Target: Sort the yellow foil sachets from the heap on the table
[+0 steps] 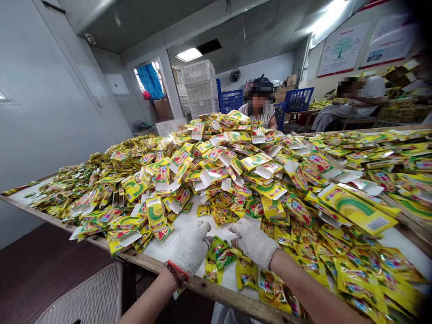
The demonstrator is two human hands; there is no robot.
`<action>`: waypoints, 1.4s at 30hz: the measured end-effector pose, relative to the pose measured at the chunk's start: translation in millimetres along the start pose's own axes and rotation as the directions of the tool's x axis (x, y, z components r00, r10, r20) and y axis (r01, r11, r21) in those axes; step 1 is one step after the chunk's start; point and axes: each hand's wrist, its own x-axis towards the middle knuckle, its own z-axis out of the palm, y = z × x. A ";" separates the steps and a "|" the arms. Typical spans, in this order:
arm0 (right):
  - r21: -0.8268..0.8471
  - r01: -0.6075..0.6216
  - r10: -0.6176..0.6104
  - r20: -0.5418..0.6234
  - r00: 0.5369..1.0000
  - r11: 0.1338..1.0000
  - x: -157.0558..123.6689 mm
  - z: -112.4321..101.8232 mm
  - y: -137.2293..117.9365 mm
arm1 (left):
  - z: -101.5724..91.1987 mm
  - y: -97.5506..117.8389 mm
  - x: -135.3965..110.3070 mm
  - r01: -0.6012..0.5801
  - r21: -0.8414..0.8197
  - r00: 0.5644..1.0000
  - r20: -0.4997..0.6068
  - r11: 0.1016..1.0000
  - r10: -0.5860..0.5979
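Note:
My left hand (pixel 192 248), in a white knit glove with a bead bracelet at the wrist, is low over the white tabletop with its thumb and forefinger apart. My right hand (pixel 255 242), gloved the same way, faces it with its fingers spread and slightly bent. Between them lie green packets (pixel 222 254) on top of yellow ones; the left fingertips are close to the green packets, and contact is unclear. Another yellow packet (pixel 246 272) lies just below my right hand. Neither hand visibly holds anything.
A tall heap of yellow boxes (pixel 216 171), many with open flaps, rises ahead. Loose yellow packets (pixel 364 279) spread at the right. A wooden rim (pixel 229 294) edges the table. One person (pixel 258 105) sits behind the heap, another (pixel 357 101) at the far right. A chair (pixel 84 297) stands lower left.

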 end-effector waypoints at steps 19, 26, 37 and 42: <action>0.067 -0.133 0.133 -0.003 0.991 0.989 -24.3 -19.5 15.3 | 36.9 2.3 2.0 0.095 -0.988 0.976 0.068 0.125 -0.206; -0.043 -0.215 0.219 0.125 0.968 0.976 -31.0 -16.1 5.5 | 43.1 7.8 -8.4 0.086 -0.993 0.950 0.059 0.077 -0.306; 0.367 -0.085 0.141 -0.129 0.982 0.926 -13.4 1.0 -12.3 | 35.8 10.4 -9.9 0.182 -0.980 0.983 0.182 -0.086 0.001; 0.436 -0.090 0.153 -0.113 0.982 0.895 -15.3 6.9 -16.9 | 36.4 15.2 -11.2 0.156 -0.982 0.986 0.149 -0.107 0.077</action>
